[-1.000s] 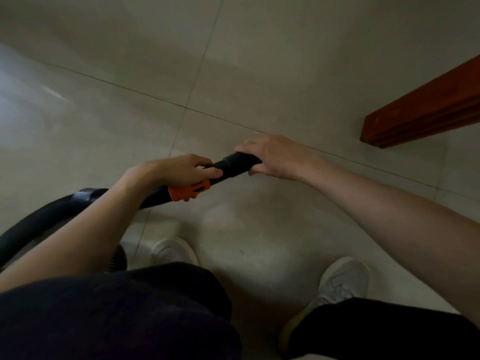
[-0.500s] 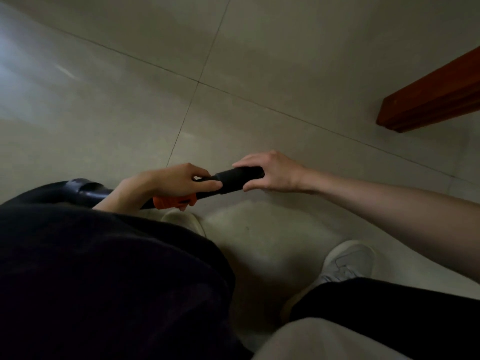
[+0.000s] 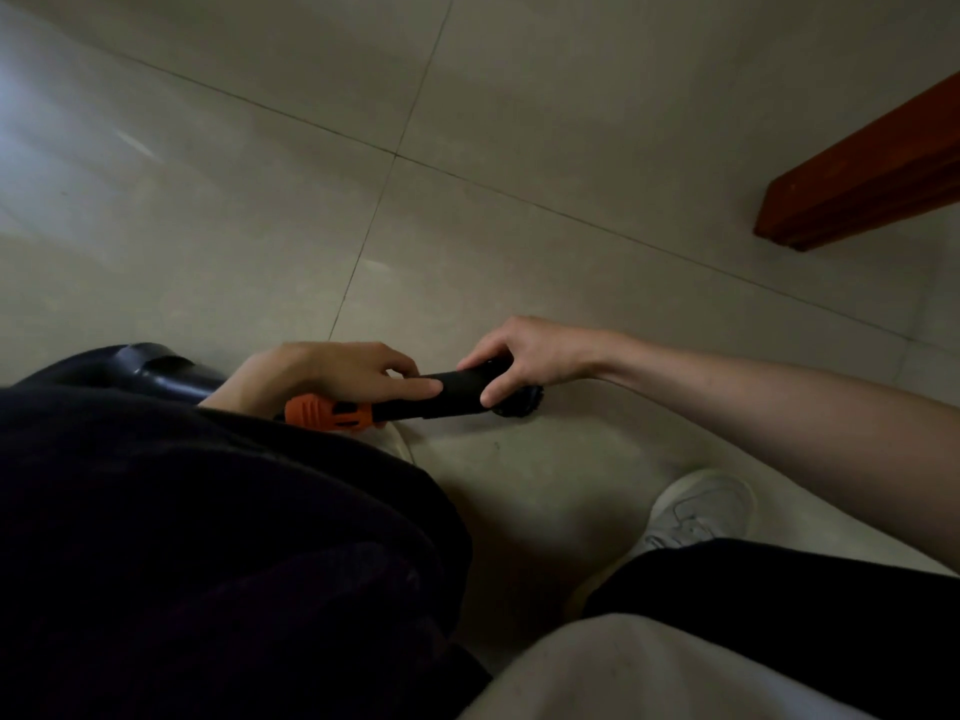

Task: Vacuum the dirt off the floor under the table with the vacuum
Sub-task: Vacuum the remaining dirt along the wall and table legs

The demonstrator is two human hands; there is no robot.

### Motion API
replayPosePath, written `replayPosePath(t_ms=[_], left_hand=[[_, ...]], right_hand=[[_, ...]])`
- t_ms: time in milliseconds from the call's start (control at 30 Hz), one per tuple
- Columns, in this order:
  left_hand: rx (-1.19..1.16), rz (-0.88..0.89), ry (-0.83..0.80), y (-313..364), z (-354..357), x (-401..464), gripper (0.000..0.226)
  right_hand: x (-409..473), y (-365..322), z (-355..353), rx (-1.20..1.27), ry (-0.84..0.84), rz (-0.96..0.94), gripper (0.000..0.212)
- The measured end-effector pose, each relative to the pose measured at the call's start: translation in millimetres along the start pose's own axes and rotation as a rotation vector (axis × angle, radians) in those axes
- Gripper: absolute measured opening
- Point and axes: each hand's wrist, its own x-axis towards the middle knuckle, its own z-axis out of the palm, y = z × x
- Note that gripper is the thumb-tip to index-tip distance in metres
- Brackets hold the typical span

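Note:
The vacuum's black tube (image 3: 447, 394) runs across the middle of the view, with an orange collar (image 3: 327, 412) at its left and a small round brush head (image 3: 519, 402) at its right tip. My left hand (image 3: 332, 374) grips the tube just above the orange collar, index finger laid along it. My right hand (image 3: 524, 358) pinches the tube's front end beside the brush head. The black hose end (image 3: 156, 374) leads off left behind my dark clothing. The brush hangs just above the pale tiled floor (image 3: 519, 210).
A reddish-brown wooden table part (image 3: 862, 184) juts in at the upper right. My white shoe (image 3: 701, 511) stands on the floor at the lower right; another shoe tip (image 3: 397, 441) shows under the tube. My dark clothing fills the lower left.
The view has dropped lower and the tube now lies closer to my body. My right hand has shifted on the tip, and the brush head now shows beside it.

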Motion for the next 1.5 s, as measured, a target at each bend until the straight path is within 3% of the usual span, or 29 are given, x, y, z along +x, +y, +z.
replayPosePath(t_ms=[167, 367, 467, 567, 633, 667, 767, 833, 900, 1000, 1167, 1267, 1500], left_hand=[[0.070, -0.015, 0.016, 6.1, 1.9, -0.1, 0.048], [-0.022, -0.010, 0.121, 3.6, -12.5, 2.0, 0.057], [-0.089, 0.025, 0.301, 4.9, -24.9, 4.9, 0.047], [-0.241, 0.049, 0.448, 14.0, -36.4, 7.4, 0.039], [-0.320, 0.057, 0.537, 18.5, -43.7, 5.1, 0.037], [-0.354, 0.058, 0.583, 19.4, -46.4, 3.3, 0.039], [-0.432, 0.045, 0.721, 23.3, -44.5, -5.6, 0.046], [-0.472, 0.026, 0.809, 28.4, -35.8, -10.3, 0.046], [-0.518, 0.002, 0.862, 33.4, -25.0, -15.7, 0.046], [-0.523, -0.064, 0.842, 34.2, -4.6, -28.8, 0.046], [-0.335, -0.261, 0.787, 27.3, 36.8, -52.8, 0.049], [-0.376, -0.279, 0.726, 25.8, 63.2, -63.0, 0.045], [-0.138, -0.309, 0.592, -0.3, 124.0, -66.0, 0.046]], right_hand=[[3.0, -4.9, -4.5, -0.274, 0.063, -0.033, 0.040], [9.8, -13.2, -32.1, -0.307, 0.104, -0.026, 0.037], [10.5, -13.3, -51.6, -0.289, 0.292, -0.036, 0.035], [12.7, -19.2, -62.8, -0.303, 0.598, -0.001, 0.039], [14.8, -29.0, -67.9, -0.062, 0.756, 0.109, 0.033], [14.9, -35.3, -70.4, 0.147, 0.752, 0.167, 0.028], [20.5, -57.3, -72.5, 0.852, 0.598, 0.189, 0.016], [26.2, -70.6, -67.2, 1.160, 0.520, 0.143, 0.013], [25.6, -80.3, -55.1, 1.362, 0.474, 0.129, 0.023], [17.4, -86.0, -30.9, 1.447, 0.474, 0.114, 0.034], [7.9, -95.8, 13.7, 1.586, 0.481, 0.184, 0.049], [1.6, -93.5, 37.5, 1.613, 0.446, 0.225, 0.046], [-4.1, -75.8, 109.2, 1.763, 0.437, 0.354, 0.029]])
